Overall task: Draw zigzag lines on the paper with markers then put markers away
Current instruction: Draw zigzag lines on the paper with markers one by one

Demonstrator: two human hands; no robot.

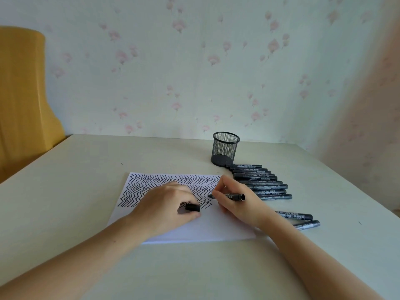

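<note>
Right hand (232,199) fingers pinch a slim black marker (229,196) over zigzag-inked paper (207,226); left hand (166,204) grips its cap (192,207). Round mesh cup (225,149) stands beyond a marker row (259,182) on the smooth bench (86,180).

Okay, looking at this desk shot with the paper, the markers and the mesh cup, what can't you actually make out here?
All in the head view:
- The zigzags under the left hand, which holds the cap: hidden by that hand on the paper.
- Whether the marker tip touches the paper: too small to tell; the right hand covers part of the barrel.
- Label print on the row of markers: too small.
- Inside of the mesh cup: hidden by its wall.
</note>
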